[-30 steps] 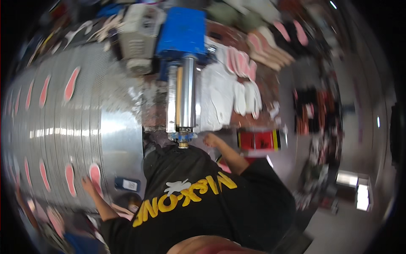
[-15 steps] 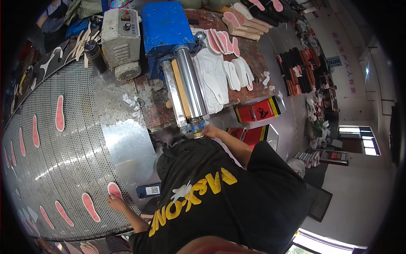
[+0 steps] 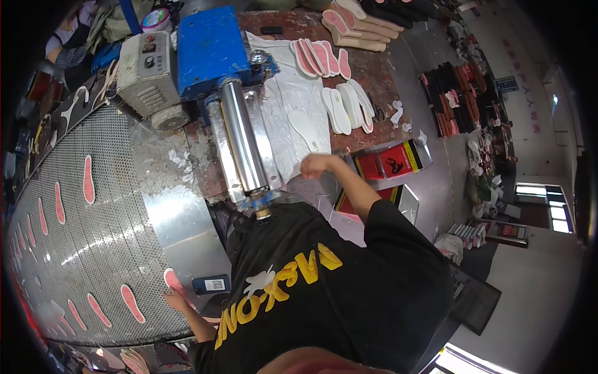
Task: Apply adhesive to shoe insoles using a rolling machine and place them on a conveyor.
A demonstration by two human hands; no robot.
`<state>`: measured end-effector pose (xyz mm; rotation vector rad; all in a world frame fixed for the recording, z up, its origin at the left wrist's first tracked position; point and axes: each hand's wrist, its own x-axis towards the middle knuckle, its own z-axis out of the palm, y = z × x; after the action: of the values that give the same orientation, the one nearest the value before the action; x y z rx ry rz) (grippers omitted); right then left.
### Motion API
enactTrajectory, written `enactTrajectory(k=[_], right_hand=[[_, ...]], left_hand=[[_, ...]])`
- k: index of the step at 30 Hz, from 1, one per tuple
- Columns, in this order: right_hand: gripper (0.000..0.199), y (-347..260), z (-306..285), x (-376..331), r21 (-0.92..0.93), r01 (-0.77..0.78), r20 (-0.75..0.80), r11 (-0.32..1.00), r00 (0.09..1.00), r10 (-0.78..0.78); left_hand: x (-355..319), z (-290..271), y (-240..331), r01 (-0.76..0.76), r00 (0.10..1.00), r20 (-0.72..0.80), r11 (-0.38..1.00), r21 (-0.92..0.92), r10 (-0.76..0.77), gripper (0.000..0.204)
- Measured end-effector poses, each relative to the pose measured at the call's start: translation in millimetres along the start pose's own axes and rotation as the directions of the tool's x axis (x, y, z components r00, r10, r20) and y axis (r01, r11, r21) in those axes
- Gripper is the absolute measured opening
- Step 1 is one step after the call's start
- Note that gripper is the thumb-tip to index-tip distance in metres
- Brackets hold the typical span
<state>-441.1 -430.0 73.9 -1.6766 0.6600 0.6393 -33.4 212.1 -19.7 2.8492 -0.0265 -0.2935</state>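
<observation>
At the near edge of the mesh belt point(image 3: 93, 249), my left hand point(image 3: 180, 303) has its fingers closed on the side of a pink insole with a white rim point(image 3: 172, 278). Part of that insole is hidden behind the hand. My right hand point(image 3: 317, 166) is over the white sheet's near end, with its fingers curled, close to a white insole point(image 3: 304, 129). What those fingers hold, if anything, is hidden. Left of that hand is a blue roller machine point(image 3: 210, 53) with a shiny metal roller point(image 3: 242, 134).
Several pink insoles point(image 3: 132, 303) lie spaced along the belt. A phone point(image 3: 212, 285) rests on the metal plate point(image 3: 187, 218). White insoles point(image 3: 336, 111) and pink ones point(image 3: 321, 57) lie right of the machine. Red boxes point(image 3: 389, 161) stand farther right. A grey control box point(image 3: 148, 78) is at left.
My right hand has moved from the roller's near end up and right toward the white insole. My left hand stays at the pink insole. The whole view has shifted a little.
</observation>
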Motion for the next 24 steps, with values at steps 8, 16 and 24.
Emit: enactTrajectory(k=[8, 16, 24], right_hand=[[0.023, 11.9, -222.9, 2.2, 0.055, -0.047, -0.739, 0.997, 0.670, 0.072], [0.048, 61.5, -385.7, 50.0, -0.051, -0.093, -0.954, 0.994, 0.301, -0.021], [0.042, 37.7, -396.9, 84.6, 0.013, -0.172, -0.879, 0.985, 0.467, 0.093]], left_hand=[[-83.9, -2.1, 94.2, -0.066, 0.996, -0.065, 0.977, -0.202, 0.054, 0.050], [-304.5, 59.0, 151.0, -0.005, 0.972, 0.235, 0.995, -0.097, 0.028, 0.027], [-412.6, 124.0, 148.2, 0.310, 0.919, 0.312, 0.929, -0.201, -0.240, 0.018]])
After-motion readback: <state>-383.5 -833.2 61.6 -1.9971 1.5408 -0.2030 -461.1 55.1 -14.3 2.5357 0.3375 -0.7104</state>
